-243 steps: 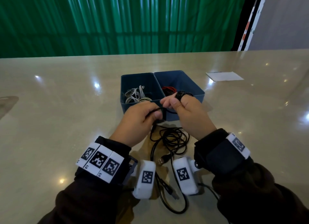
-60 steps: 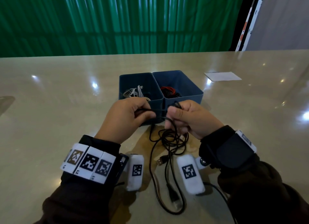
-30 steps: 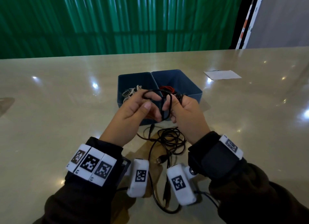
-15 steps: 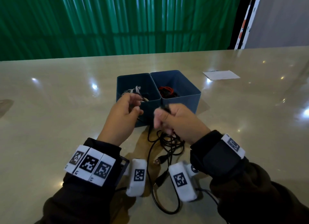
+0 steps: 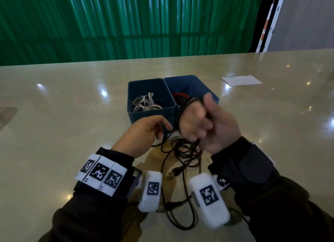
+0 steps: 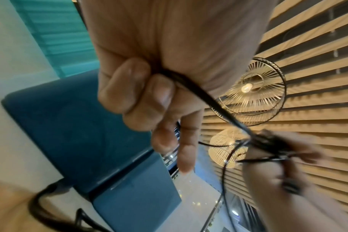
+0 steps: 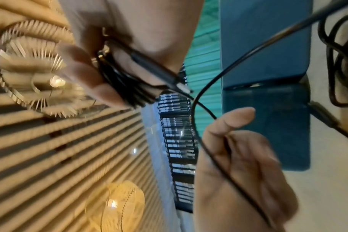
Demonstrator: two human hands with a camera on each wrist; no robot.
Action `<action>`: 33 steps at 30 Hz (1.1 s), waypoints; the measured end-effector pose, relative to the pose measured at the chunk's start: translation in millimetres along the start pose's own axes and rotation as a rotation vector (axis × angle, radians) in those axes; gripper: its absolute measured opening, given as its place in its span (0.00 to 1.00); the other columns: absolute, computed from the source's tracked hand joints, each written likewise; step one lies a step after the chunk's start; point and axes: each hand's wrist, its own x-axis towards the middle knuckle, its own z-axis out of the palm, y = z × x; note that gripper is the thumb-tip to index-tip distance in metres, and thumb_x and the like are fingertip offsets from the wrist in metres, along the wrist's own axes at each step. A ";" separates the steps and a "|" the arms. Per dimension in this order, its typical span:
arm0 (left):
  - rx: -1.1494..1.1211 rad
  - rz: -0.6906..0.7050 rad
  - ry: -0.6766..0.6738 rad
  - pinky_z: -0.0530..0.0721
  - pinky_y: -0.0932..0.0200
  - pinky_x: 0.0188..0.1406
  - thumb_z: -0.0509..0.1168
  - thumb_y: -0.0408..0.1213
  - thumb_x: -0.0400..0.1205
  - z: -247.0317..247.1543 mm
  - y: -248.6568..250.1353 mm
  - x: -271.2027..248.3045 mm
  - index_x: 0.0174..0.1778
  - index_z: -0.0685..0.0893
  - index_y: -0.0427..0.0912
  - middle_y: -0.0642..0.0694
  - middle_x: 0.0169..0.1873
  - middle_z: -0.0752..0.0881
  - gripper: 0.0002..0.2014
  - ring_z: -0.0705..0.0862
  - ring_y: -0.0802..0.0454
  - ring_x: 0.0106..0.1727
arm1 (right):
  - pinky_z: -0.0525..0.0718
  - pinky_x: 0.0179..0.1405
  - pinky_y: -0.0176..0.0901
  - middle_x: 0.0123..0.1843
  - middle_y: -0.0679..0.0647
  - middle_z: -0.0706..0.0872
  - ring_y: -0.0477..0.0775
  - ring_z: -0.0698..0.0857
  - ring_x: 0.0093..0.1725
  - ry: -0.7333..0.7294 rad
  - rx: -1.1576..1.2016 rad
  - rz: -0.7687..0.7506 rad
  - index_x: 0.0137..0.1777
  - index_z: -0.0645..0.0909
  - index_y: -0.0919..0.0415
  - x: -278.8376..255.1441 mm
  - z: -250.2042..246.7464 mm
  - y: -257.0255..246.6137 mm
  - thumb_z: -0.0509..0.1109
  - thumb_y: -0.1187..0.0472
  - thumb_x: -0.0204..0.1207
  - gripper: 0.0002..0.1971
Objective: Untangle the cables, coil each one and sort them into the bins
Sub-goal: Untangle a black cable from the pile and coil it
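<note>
A black cable (image 5: 184, 109) is looped several times round the fingers of my right hand (image 5: 197, 126), which is raised in front of the blue bins. The right wrist view shows those loops (image 7: 127, 84) pinched between thumb and fingers, with a plug end sticking out. My left hand (image 5: 162, 131) sits lower, its fingers (image 6: 149, 94) curled round the free strand (image 6: 199, 92) that runs to the right hand. The rest of the cable lies as a loose tangle (image 5: 182, 151) on the table between my wrists.
Two blue bins stand side by side behind my hands. The left bin (image 5: 144, 81) holds white cables (image 5: 146, 104), the right bin (image 5: 195, 82) a red cable (image 5: 180, 96). A white paper (image 5: 241, 79) lies far right. A USB plug (image 5: 174, 173) rests near my wrists.
My right hand has lifted and rolled over towards the right bin, with the cable loops round its fingers. My left hand has dropped slightly and shifted right, still feeding the strand.
</note>
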 end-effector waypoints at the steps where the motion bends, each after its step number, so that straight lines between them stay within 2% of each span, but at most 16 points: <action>1: 0.073 0.011 -0.073 0.68 0.71 0.29 0.51 0.15 0.78 -0.5 3.4 -2.0 0.41 0.83 0.58 0.53 0.27 0.77 0.29 0.71 0.63 0.25 | 0.78 0.31 0.37 0.24 0.48 0.74 0.45 0.78 0.27 0.088 0.051 -0.107 0.40 0.82 0.63 -0.2 -1.6 -7.7 0.56 0.54 0.82 0.18; 4: 0.076 0.072 -0.204 0.71 0.76 0.32 0.51 0.18 0.80 1.7 20.6 -9.1 0.51 0.84 0.46 0.52 0.30 0.80 0.21 0.74 0.66 0.29 | 0.81 0.33 0.38 0.29 0.50 0.81 0.48 0.82 0.31 0.484 0.060 -0.397 0.39 0.81 0.61 -3.2 -10.6 -21.8 0.53 0.56 0.82 0.18; 6: 0.069 0.123 -0.263 0.70 0.76 0.34 0.52 0.19 0.81 4.7 25.8 -12.7 0.50 0.84 0.48 0.51 0.31 0.79 0.21 0.74 0.66 0.31 | 0.85 0.39 0.40 0.37 0.54 0.87 0.52 0.88 0.40 0.661 -0.051 -0.454 0.40 0.79 0.62 -3.2 -17.9 -19.2 0.50 0.57 0.85 0.19; 8: 0.069 0.185 -0.283 0.70 0.76 0.35 0.52 0.20 0.82 5.9 27.8 -14.4 0.47 0.82 0.54 0.53 0.31 0.79 0.22 0.75 0.65 0.33 | 0.86 0.50 0.42 0.46 0.57 0.89 0.54 0.88 0.49 0.726 -0.262 -0.370 0.41 0.77 0.63 -1.6 -23.7 -11.8 0.48 0.59 0.86 0.19; 10: 0.055 0.237 -0.252 0.71 0.76 0.38 0.53 0.21 0.83 4.0 29.0 -16.6 0.45 0.82 0.56 0.53 0.31 0.80 0.23 0.77 0.64 0.34 | 0.83 0.55 0.40 0.50 0.57 0.88 0.49 0.87 0.52 0.761 -0.666 -0.254 0.41 0.77 0.65 -1.9 -24.5 -5.5 0.51 0.64 0.86 0.16; 13: -0.022 0.299 -0.111 0.73 0.76 0.40 0.53 0.16 0.81 1.1 29.2 -17.7 0.44 0.83 0.48 0.50 0.32 0.83 0.21 0.79 0.63 0.35 | 0.78 0.48 0.27 0.46 0.53 0.87 0.36 0.83 0.45 0.704 -1.321 -0.136 0.42 0.81 0.64 -3.0 -23.5 0.0 0.57 0.66 0.84 0.13; 15: -0.213 0.298 -0.047 0.77 0.71 0.40 0.51 0.17 0.82 1.5 28.6 -16.2 0.45 0.81 0.43 0.51 0.31 0.84 0.18 0.80 0.62 0.34 | 0.77 0.43 0.30 0.40 0.48 0.85 0.41 0.82 0.42 0.642 -1.582 0.026 0.40 0.82 0.58 -3.1 -23.6 1.9 0.59 0.60 0.82 0.12; 17: -0.466 0.274 -0.013 0.81 0.66 0.37 0.51 0.21 0.82 1.9 29.6 -15.4 0.46 0.77 0.41 0.51 0.29 0.84 0.13 0.81 0.57 0.31 | 0.76 0.38 0.37 0.31 0.43 0.82 0.45 0.80 0.35 0.596 -1.665 0.252 0.37 0.80 0.58 -3.8 -20.7 0.3 0.60 0.58 0.83 0.14; 20: -0.847 0.193 0.032 0.81 0.63 0.25 0.55 0.29 0.78 -3.8 31.7 -14.4 0.48 0.73 0.40 0.51 0.24 0.81 0.05 0.74 0.58 0.19 | 0.74 0.31 0.33 0.17 0.44 0.77 0.40 0.76 0.23 0.575 -1.427 0.358 0.39 0.82 0.73 -6.2 -14.8 -6.5 0.56 0.58 0.86 0.22; 22: -0.929 0.151 0.050 0.72 0.67 0.17 0.57 0.32 0.78 -6.7 32.5 -13.9 0.49 0.73 0.41 0.50 0.22 0.77 0.05 0.65 0.61 0.16 | 0.73 0.27 0.34 0.16 0.46 0.71 0.45 0.72 0.19 0.507 -1.205 0.394 0.35 0.82 0.71 -8.4 -11.1 -8.5 0.52 0.52 0.86 0.28; 24: -0.821 0.141 0.091 0.62 0.69 0.16 0.58 0.35 0.78 -8.4 30.4 -13.2 0.48 0.75 0.44 0.51 0.21 0.76 0.05 0.61 0.62 0.17 | 0.69 0.24 0.37 0.16 0.47 0.67 0.49 0.68 0.17 0.375 -1.048 0.466 0.29 0.82 0.62 -9.3 -8.5 -6.7 0.53 0.46 0.84 0.29; 27: -0.635 0.187 0.153 0.62 0.71 0.17 0.61 0.35 0.78 -13.0 27.9 -14.5 0.46 0.79 0.44 0.52 0.22 0.79 0.04 0.63 0.63 0.18 | 0.65 0.21 0.32 0.17 0.44 0.65 0.47 0.66 0.16 0.186 -0.836 0.449 0.26 0.83 0.54 -10.9 -6.0 -8.5 0.63 0.43 0.79 0.24; 29: -0.530 0.238 0.185 0.66 0.73 0.20 0.64 0.30 0.80 -15.3 29.9 -15.2 0.43 0.81 0.42 0.52 0.22 0.80 0.03 0.68 0.64 0.19 | 0.66 0.19 0.29 0.19 0.42 0.63 0.43 0.68 0.16 0.100 -0.621 0.359 0.28 0.83 0.55 -13.0 -5.2 -11.9 0.66 0.41 0.76 0.22; 30: -0.467 0.258 0.205 0.69 0.75 0.23 0.64 0.28 0.81 -14.3 29.9 -14.5 0.40 0.82 0.42 0.51 0.23 0.80 0.06 0.71 0.65 0.21 | 0.68 0.19 0.28 0.19 0.43 0.62 0.41 0.70 0.17 0.052 -0.473 0.306 0.30 0.84 0.56 -13.8 -4.9 -11.9 0.66 0.43 0.77 0.21; 31: -0.409 0.275 0.216 0.72 0.76 0.28 0.63 0.27 0.81 -12.2 29.6 -13.8 0.39 0.84 0.45 0.51 0.23 0.80 0.10 0.75 0.65 0.23 | 0.70 0.20 0.27 0.20 0.45 0.63 0.40 0.73 0.19 -0.005 -0.317 0.253 0.33 0.84 0.59 -13.1 -4.4 -10.6 0.65 0.46 0.79 0.20; 33: -0.306 0.280 0.211 0.75 0.73 0.35 0.63 0.34 0.81 -6.0 26.8 -11.0 0.34 0.86 0.57 0.54 0.24 0.79 0.15 0.78 0.62 0.30 | 0.74 0.25 0.29 0.22 0.47 0.69 0.43 0.80 0.26 -0.086 -0.058 0.147 0.39 0.84 0.64 -8.1 -2.2 -5.6 0.61 0.52 0.83 0.18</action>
